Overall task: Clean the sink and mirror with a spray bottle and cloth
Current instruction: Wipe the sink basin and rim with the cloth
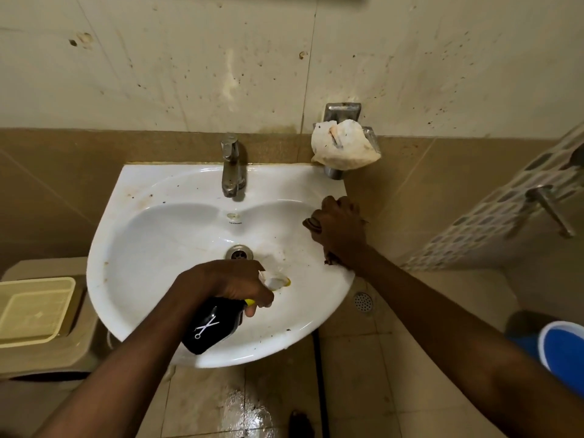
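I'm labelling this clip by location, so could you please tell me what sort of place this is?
Most likely a small bathroom: a wall-mounted sink with a tap set against stained wall tiles, and a floor drain in the wet tiled floor beside it.

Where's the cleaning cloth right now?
The dark cloth is bunched under the right hand, pressed on the sink's right rim, right of the drain.

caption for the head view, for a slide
Left hand aims a black spray bottle into the white sink while right hand presses a dark cloth on its rim.
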{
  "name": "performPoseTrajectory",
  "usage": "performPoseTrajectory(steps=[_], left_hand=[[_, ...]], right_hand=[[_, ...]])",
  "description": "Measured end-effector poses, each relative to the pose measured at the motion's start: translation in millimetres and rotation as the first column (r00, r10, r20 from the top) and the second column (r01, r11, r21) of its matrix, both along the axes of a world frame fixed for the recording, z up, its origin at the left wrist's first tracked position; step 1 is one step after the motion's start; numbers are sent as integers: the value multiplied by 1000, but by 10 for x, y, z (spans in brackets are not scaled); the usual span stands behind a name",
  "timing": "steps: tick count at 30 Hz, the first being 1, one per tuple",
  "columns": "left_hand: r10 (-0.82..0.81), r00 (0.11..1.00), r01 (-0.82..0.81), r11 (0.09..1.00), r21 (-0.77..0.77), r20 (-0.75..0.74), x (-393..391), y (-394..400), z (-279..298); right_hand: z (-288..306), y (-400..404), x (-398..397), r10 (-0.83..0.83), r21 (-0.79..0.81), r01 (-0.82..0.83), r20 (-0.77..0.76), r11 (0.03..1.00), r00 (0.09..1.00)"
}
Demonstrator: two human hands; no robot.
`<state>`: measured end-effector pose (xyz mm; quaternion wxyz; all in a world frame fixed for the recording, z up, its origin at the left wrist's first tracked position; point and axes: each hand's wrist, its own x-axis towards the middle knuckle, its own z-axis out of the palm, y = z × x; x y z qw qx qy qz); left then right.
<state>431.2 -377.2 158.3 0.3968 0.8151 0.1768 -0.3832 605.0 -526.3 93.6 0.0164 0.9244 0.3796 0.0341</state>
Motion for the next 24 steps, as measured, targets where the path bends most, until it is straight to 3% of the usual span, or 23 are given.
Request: performPoseTrajectory(steps=[5,8,11,13,15,18,22,24], left_hand=[[-19,998,20,1000,-15,64,-58,-40,56],[-89,993,88,996,21,74,-43,-92,69],[-131,987,126,991,50,95,-72,-168,39],[-156,983,151,987,51,97,-148,-193,42],[-197,972,190,980,65,128,-244,-156,14],[-222,961,211,974,80,163,-337,-34,-20],[-234,943,207,969,132,238,-379,94,-42],[-256,921,214,962,169,292,-367,95,-63]], right_hand=[[-124,-525,-464,4,172,32,-203,985,979],[-14,-390,-396,-125,170,167,-234,971,964],[4,-158,-320,-216,-9,216,-43,976,975],[26,-161,-542,-197,-204,172,-107,964,974],[64,-185,-888,-260,-291,175,-286,941,922],[116,-170,-1240,-269,-162,221,-414,962,870],[123,-312,-982,-369,102,420,-322,902,872],[71,-316,-681,-400,148,445,-258,883,880]])
